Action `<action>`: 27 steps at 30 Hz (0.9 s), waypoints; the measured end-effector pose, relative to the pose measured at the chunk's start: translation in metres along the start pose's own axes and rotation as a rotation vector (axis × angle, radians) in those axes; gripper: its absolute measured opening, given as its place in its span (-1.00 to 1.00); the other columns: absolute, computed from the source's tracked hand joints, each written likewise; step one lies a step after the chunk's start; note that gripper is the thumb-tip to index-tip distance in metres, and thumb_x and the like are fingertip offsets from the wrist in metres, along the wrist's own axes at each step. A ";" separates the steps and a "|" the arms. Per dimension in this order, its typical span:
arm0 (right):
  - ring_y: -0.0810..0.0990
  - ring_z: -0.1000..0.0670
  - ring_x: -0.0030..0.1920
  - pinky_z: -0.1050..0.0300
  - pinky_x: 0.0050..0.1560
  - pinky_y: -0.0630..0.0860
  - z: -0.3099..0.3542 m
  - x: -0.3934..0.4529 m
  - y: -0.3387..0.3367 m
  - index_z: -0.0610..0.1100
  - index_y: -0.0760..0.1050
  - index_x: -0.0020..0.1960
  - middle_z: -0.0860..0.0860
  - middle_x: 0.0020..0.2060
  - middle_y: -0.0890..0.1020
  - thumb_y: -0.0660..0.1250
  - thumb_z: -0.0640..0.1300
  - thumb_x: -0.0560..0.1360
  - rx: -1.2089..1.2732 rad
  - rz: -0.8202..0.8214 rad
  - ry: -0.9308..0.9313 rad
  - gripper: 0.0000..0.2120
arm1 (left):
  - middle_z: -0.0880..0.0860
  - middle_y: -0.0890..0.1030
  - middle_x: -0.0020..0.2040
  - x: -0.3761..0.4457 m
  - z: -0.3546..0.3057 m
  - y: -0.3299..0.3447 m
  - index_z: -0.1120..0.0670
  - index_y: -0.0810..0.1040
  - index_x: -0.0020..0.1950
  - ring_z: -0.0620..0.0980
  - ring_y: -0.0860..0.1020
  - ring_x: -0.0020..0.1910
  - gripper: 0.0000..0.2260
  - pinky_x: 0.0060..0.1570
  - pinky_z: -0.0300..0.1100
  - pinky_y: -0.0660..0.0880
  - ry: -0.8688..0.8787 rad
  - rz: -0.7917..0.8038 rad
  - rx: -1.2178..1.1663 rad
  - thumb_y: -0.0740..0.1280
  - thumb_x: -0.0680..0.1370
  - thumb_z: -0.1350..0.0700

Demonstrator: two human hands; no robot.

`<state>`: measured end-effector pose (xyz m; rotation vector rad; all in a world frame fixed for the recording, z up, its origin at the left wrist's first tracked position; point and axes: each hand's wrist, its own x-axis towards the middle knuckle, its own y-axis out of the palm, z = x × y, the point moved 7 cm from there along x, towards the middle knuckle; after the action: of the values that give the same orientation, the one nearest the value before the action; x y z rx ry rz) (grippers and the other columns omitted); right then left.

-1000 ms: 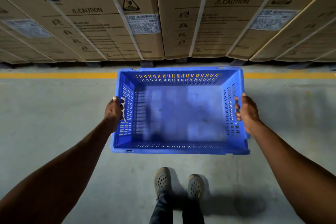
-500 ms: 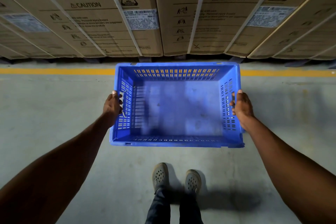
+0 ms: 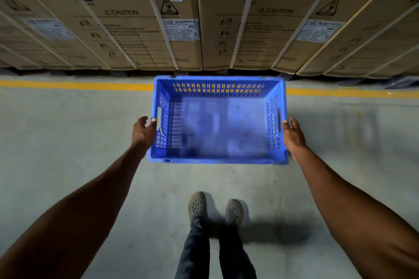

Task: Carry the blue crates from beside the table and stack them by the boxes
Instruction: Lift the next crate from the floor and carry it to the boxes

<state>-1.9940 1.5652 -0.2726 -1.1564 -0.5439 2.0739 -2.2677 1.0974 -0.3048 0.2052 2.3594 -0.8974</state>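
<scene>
Blue crate met by both hands in front of the boxes

Grey shoes [image 3: 215, 208] were seen nearest on the concrete floor [image 3: 68, 142]. The blue crate [image 3: 217, 124] was flanked by the left hand [image 3: 142, 131] and right hand [image 3: 293, 135], fingers loosely spread against its sides. Beyond lay a yellow line [image 3: 74, 85], then strapped boxes [image 3: 127, 18].

Blue crate [image 3: 217, 124] now farther forward toward cardboard boxes [image 3: 140, 18], left hand [image 3: 143, 131] and right hand [image 3: 292, 135] fingers loosened at its sides

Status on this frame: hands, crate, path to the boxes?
Left hand and right hand at blue crate sides, fingers loosening. Crate empty, near boxes. Nothing in between.
</scene>
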 end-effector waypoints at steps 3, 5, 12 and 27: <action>0.45 -0.12 0.36 0.07 0.34 0.32 -0.011 -0.043 -0.011 -0.08 0.35 0.47 -0.10 0.41 0.45 0.05 0.28 0.60 0.032 0.060 0.084 -0.40 | 0.13 0.47 0.36 -0.056 -0.003 -0.021 0.07 0.41 0.42 0.12 0.52 0.23 -0.41 0.26 -0.01 0.45 -0.052 0.034 -0.023 0.32 0.48 -0.22; 0.53 -0.01 0.02 0.11 0.02 0.41 -0.021 -0.066 -0.015 0.04 0.45 0.14 -0.02 0.04 0.55 -0.03 0.63 0.34 0.134 0.092 0.157 -0.23 | 0.17 0.55 0.25 -0.097 -0.010 -0.036 0.11 0.48 0.34 0.06 0.54 0.03 -0.58 0.01 -0.14 0.45 -0.077 0.070 -0.100 0.30 0.58 -0.11; 0.63 -0.12 -0.07 0.08 -0.12 0.45 0.011 -0.223 -0.052 0.00 0.38 0.28 -0.05 -0.01 0.64 0.07 0.22 0.63 0.553 0.306 0.284 -0.62 | 0.08 0.64 -0.06 -0.256 -0.001 -0.088 0.06 0.48 0.10 0.10 0.62 -0.14 -0.66 -0.09 -0.10 0.51 -0.272 0.269 -0.538 0.13 0.64 -0.19; 0.56 0.02 -0.19 0.14 -0.20 0.39 0.007 -0.361 -0.031 -0.04 0.50 0.13 0.02 -0.07 0.62 0.11 0.12 0.63 0.440 0.511 0.195 -0.69 | 0.01 0.60 -0.07 -0.420 0.097 -0.154 0.03 0.53 0.06 0.01 0.56 -0.19 -0.71 -0.10 -0.15 0.48 -0.339 0.029 -0.959 0.13 0.66 -0.13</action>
<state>-1.8570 1.3189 -0.0443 -1.2933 0.3282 2.2967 -1.9340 0.9450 -0.0312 -0.2790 2.1840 0.2583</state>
